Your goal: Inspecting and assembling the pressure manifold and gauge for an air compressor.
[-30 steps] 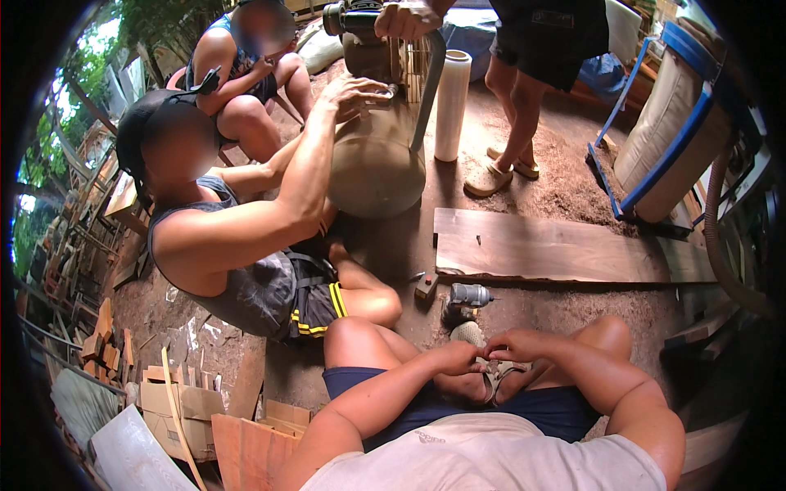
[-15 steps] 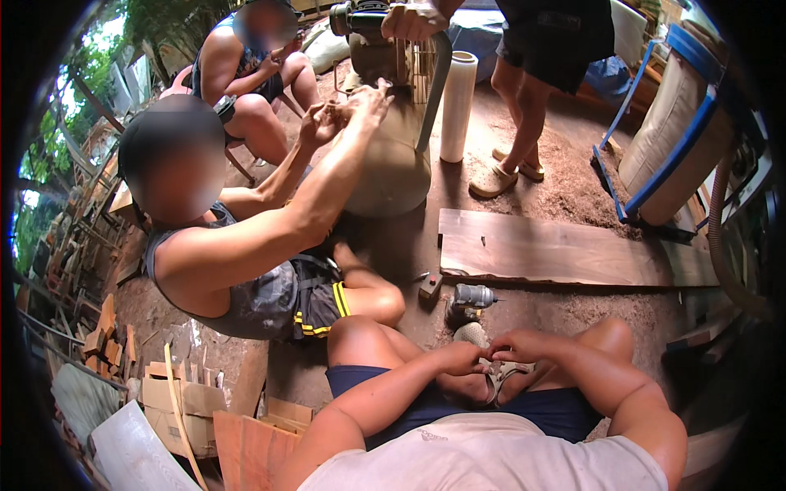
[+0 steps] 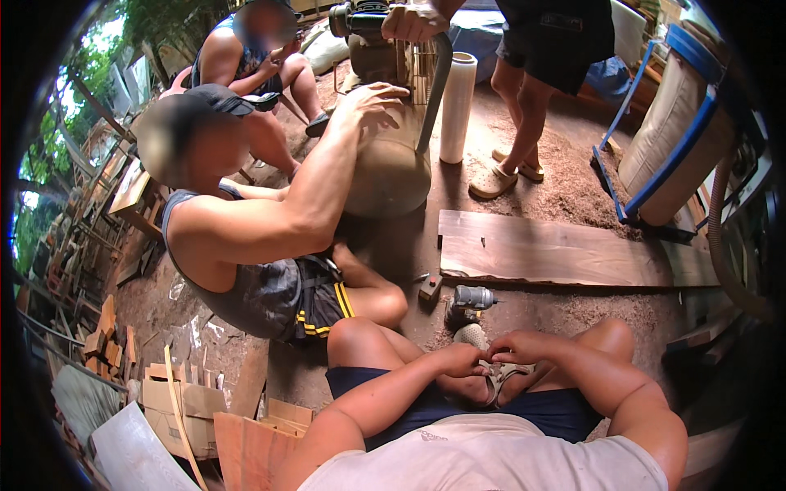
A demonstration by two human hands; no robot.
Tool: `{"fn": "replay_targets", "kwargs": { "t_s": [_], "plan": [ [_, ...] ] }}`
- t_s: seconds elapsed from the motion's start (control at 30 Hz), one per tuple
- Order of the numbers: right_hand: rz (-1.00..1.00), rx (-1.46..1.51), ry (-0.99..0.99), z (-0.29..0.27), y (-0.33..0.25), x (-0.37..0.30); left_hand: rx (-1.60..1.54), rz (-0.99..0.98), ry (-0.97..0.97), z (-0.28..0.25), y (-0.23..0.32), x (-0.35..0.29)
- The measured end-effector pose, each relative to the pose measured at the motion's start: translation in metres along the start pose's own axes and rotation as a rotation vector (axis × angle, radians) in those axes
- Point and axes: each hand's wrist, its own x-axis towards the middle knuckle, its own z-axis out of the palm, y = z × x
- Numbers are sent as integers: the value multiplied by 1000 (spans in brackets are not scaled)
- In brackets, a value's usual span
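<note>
My left hand [image 3: 460,358] and my right hand [image 3: 513,347] meet above my crossed ankles, fingertips nearly touching. The fingers of both are bent and closed together; whatever may be between them is too small or hidden to make out. Just below them is a strapped sandal [image 3: 508,378] on my foot. Beyond my knees stands a grey cordless driver [image 3: 473,297], its bit pointing right. To its left sits a small black block with a red spot [image 3: 430,286], perhaps a battery.
A long brown board [image 3: 557,245] lies ahead, a small dark piece on it. At left a seated co-worker reaches a hand [image 3: 377,102] over a rounded tank [image 3: 389,176]. A plastic-wrap roll [image 3: 457,110], a blue-framed dust bag [image 3: 667,131] and wood offcuts [image 3: 102,348] surround me.
The near co-worker has leaned back and turned the head; one arm has dropped from the tank while the other hand spreads over it. My hands have not visibly moved.
</note>
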Motion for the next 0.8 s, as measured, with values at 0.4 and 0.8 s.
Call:
{"fn": "replay_targets", "kwargs": {
  "t_s": [0.4,0.8],
  "plan": [
    [13,-14,-6,0,3,1,-19,3,0,1,-2,1],
    [34,-6,-30,-1,4,0,21,0,-2,-2,1,1]
  ]
}}
